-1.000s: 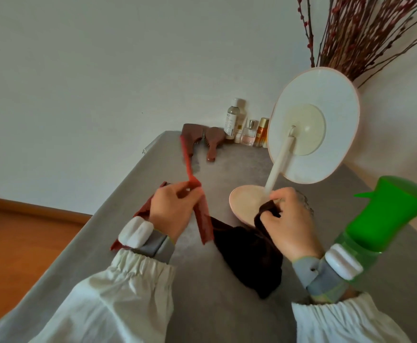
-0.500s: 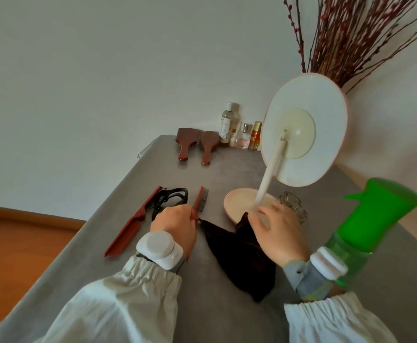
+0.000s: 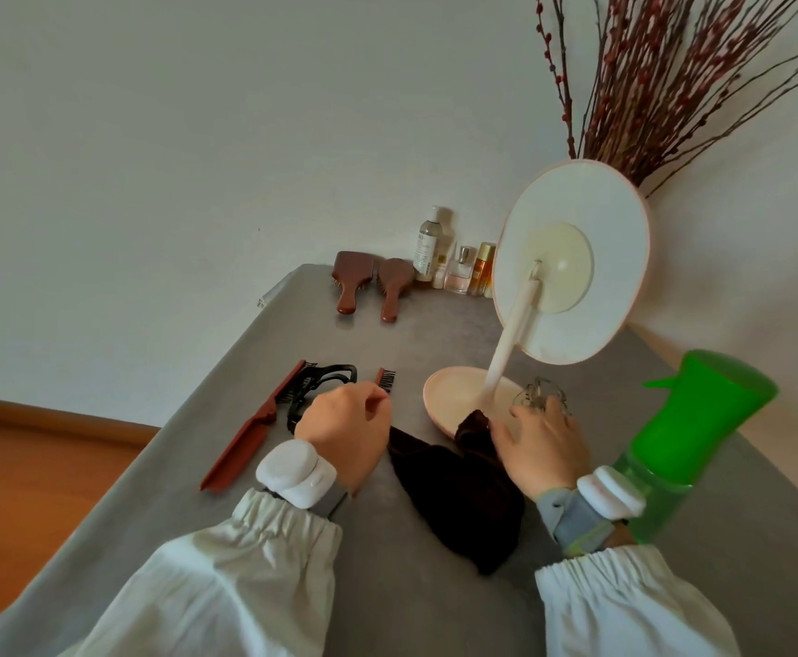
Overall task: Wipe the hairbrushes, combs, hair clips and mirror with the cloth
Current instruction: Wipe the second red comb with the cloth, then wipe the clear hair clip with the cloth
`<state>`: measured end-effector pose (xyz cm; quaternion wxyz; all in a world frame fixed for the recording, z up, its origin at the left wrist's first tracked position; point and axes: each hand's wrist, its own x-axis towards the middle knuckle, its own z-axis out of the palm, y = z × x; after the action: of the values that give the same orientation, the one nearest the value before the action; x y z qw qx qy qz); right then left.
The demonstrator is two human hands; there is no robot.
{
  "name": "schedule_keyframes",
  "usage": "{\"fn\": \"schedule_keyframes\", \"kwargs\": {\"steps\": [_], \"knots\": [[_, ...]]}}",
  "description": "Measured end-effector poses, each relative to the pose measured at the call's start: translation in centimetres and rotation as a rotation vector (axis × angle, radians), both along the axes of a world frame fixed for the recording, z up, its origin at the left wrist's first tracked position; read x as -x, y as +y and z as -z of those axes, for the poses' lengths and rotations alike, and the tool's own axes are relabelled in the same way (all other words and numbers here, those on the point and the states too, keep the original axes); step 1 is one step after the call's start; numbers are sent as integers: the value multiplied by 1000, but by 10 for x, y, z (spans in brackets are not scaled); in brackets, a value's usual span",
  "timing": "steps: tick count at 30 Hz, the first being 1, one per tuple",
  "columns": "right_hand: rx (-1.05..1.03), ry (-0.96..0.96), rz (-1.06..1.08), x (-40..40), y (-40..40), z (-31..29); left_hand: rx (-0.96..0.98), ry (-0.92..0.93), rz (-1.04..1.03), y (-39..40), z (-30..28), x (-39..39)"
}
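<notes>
Cream gathered sleeves (image 3: 226, 576), grey wristbands (image 3: 572, 516), white pods (image 3: 293, 471).

This was a home, a bedroom or dressing corner by the look of it. A grey counter (image 3: 435, 334) ran up to a plain white wall, and at its far end stood toiletry and perfume bottles (image 3: 454, 263) beside two wooden hairbrushes (image 3: 368, 284). A round vanity mirror (image 3: 572, 263) stood on its pink stand, dried red-budded branches (image 3: 662, 78) rose behind it, and warm wooden flooring (image 3: 32, 471) showed at the left.
</notes>
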<state>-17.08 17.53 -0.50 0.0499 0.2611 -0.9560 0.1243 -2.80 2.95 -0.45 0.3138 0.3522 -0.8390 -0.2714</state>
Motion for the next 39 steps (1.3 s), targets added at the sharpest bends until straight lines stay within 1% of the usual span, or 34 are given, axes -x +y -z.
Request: {"fn": "schedule_keyframes", "kwargs": {"steps": [2, 4, 6, 7, 8, 10, 12, 14, 16, 18, 22, 24, 26, 28, 29, 32, 34, 37, 39], "knots": [[24, 3, -26, -1, -1, -3, -38, 64, -7, 2, -3, 0], [46, 3, -51, -4, 1, -8, -81, 102, 64, 3, -5, 0], [28, -9, -69, -10, 5, -16, -174, 141, 158, 6, -6, 0], [12, -5, -79, -14, 8, -22, -269, 185, 203, 8, -7, 1], [2, 8, -89, -19, 10, -28, -406, 236, 251, 11, -9, 1], [30, 37, -125, -33, 13, -42, -748, 308, 369, 18, -15, -2], [84, 44, -188, -52, 14, -57, -1040, 305, 481, 22, -23, -6], [128, 38, -270, -72, 13, -69, -1193, 233, 569, 24, -27, -10], [171, 29, -363, -91, 11, -73, -1237, 168, 627, 26, -30, -12], [209, 47, -449, -104, 9, -71, -1241, 187, 647, 27, -31, -13], [211, 65, -581, -115, 9, -68, -1307, 376, 579, 22, -31, -12], [226, 90, -595, -114, 12, -71, -1366, 458, 552, 20, -29, -11], [267, 130, -552, -106, 18, -80, -1436, 530, 541, 18, -27, -10], [318, 173, -450, -93, 27, -93, -1494, 594, 538, 17, -25, -9], [331, 222, -374, -85, 33, -100, -1511, 617, 537, 17, -25, -8], [337, 454, -96, -60, 48, -112, -1568, 670, 539, 15, -25, -7], [345, 529, 72, -45, 57, -114, -1597, 713, 536, 15, -25, -6], [414, 436, 207, -30, 67, -113, -1618, 770, 517, 15, -26, -6], [560, 354, 186, -25, 71, -110, -1630, 803, 507, 15, -27, -6]]}}
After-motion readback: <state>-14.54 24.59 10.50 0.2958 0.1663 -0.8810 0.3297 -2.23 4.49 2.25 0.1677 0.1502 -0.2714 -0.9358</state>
